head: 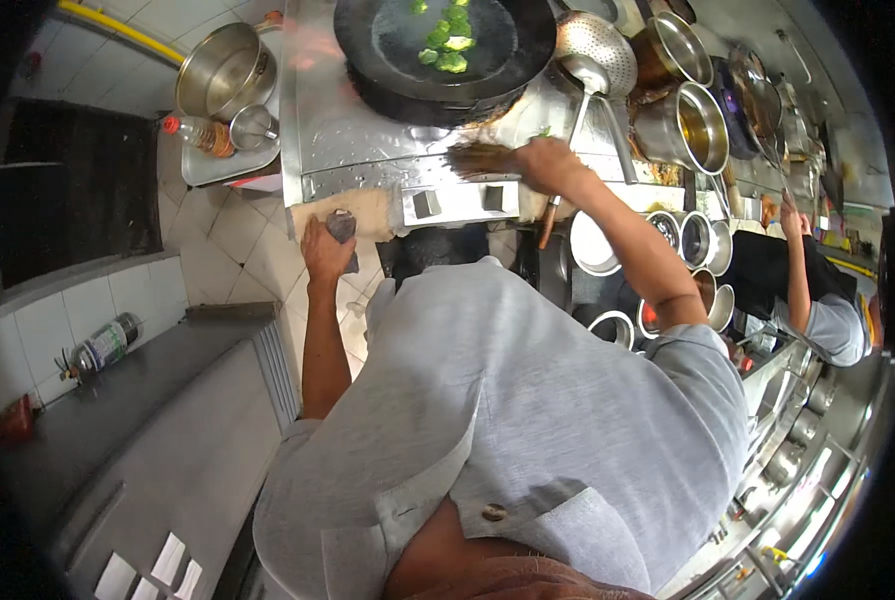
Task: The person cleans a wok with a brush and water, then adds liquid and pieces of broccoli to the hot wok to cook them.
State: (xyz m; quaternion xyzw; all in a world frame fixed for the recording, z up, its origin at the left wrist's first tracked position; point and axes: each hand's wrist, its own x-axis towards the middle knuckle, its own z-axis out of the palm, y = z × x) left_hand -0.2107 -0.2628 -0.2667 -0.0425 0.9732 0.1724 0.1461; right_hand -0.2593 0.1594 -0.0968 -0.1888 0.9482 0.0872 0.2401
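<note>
My right hand (546, 166) grips a bamboo wok brush (481, 160), its bristles pointing left over the wet front of the steel stove (372, 146). Under my left hand (327, 251), at the stove's front left corner, is a dark grey cloth (342, 227); my fingers are around it. Beyond both hands a black wok (387, 37) sits on the burner, with pieces of green vegetable (447, 39) in it. A ladle (587, 75) with a wooden handle lies beside my right hand, over a perforated strainer (605, 45).
Metal pots (661, 127) stand right of the strainer, one holding yellow liquid. Steel bowls (596, 244) sit below them. At the left, a tray (200, 165) carries a large pot (215, 71) and a red-capped bottle (207, 137). Another person (822, 300) works at the far right.
</note>
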